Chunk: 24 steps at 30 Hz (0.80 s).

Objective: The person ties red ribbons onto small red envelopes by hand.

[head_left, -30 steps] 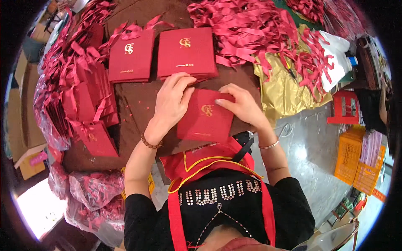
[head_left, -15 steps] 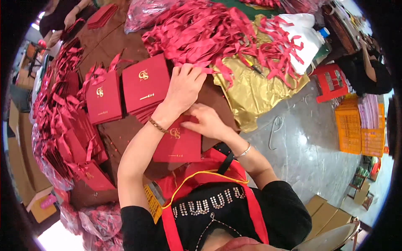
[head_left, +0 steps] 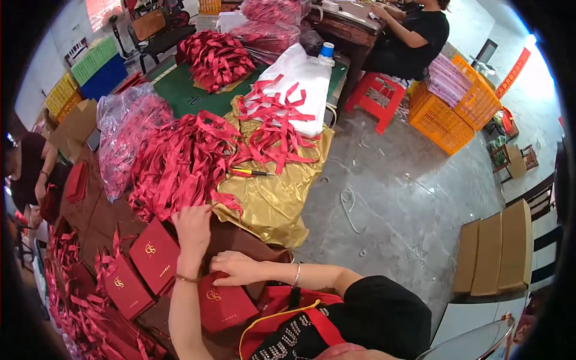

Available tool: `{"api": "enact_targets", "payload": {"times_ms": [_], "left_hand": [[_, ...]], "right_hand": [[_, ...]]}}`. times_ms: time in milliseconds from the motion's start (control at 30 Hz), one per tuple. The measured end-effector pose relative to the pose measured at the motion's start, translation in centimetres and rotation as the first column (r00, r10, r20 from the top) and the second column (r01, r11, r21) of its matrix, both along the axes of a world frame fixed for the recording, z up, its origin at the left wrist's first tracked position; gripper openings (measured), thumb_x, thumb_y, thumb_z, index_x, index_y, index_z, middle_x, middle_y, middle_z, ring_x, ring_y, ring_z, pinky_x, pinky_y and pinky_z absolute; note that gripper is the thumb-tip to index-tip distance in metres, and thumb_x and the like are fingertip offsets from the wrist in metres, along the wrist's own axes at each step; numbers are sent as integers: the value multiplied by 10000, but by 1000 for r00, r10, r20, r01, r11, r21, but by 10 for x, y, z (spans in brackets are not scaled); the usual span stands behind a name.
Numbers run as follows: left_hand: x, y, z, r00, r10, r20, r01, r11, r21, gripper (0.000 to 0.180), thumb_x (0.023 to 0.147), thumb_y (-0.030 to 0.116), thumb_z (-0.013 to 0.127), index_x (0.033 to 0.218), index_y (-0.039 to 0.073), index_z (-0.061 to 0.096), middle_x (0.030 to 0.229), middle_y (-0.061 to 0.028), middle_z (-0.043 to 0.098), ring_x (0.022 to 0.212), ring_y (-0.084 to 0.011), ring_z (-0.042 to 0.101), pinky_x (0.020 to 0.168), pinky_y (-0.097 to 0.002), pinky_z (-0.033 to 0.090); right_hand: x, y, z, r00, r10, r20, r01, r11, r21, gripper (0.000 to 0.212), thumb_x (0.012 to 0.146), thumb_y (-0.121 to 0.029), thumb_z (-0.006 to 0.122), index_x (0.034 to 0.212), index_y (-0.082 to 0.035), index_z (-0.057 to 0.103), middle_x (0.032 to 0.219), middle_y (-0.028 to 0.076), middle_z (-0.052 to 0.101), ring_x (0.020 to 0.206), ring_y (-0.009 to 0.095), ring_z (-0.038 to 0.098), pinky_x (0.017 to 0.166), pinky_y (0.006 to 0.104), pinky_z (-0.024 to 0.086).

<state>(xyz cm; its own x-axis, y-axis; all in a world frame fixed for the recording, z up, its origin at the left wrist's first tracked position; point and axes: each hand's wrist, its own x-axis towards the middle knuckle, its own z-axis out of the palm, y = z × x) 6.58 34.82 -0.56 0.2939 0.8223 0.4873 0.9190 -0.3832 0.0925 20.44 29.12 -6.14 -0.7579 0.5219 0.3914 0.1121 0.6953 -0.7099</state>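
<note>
My left hand (head_left: pixel 192 227) is at the near edge of a heap of red ribbons (head_left: pixel 180 162), its fingers bent and closed on a ribbon; the fingertips are partly hidden. Just right of it, my right hand (head_left: pixel 235 267) is at the top edge of a flat red paper bag (head_left: pixel 223 307) with a gold emblem, its thumb on the front and its fingers at the edge. Left of my left wrist lie two stacks of similar bags, the nearer stack (head_left: pixel 127 288) and the farther stack (head_left: pixel 155 257). Bags with ribbons attached (head_left: pixel 90 306) crowd the table's left side.
Gold sheeting (head_left: pixel 282 207) lies under the ribbons, with a yellow-and-black tool (head_left: pixel 251 172) on it. A white bag (head_left: pixel 300 84) and blue-capped container (head_left: pixel 326 51) stand farther back. A red stool (head_left: pixel 377 99), orange crates (head_left: pixel 441 123) and two other people (head_left: pixel 414 36) (head_left: pixel 33 162) are around the table.
The view has swung up and to the right, so the table appears lower and farther left. Both hands stay near the bag and the ribbon heap, with little visible change in their grip.
</note>
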Motion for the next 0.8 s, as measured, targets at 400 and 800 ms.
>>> {"api": "enact_targets", "payload": {"times_ms": [400,800], "left_hand": [[-106,-153,133,417,-300,858,79,952,294,330,1000,228,391,1155,-23,539,1063,-111,563,998,-187,521,885,-334,417],[-60,-215,99,468,502,728,-288,865,-411,138,852,5,562,957,-55,628,868,-63,607,846,-150,569,761,-254,439]], "right_hand": [[1,2,10,1000,23,-3,-23,996,-89,317,804,-354,664,904,-64,586,885,89,570,860,291,543,774,392,441],[-16,12,49,909,8,417,6,999,-33,397,725,-465,681,840,-86,655,895,104,617,878,285,603,735,396,497]]}}
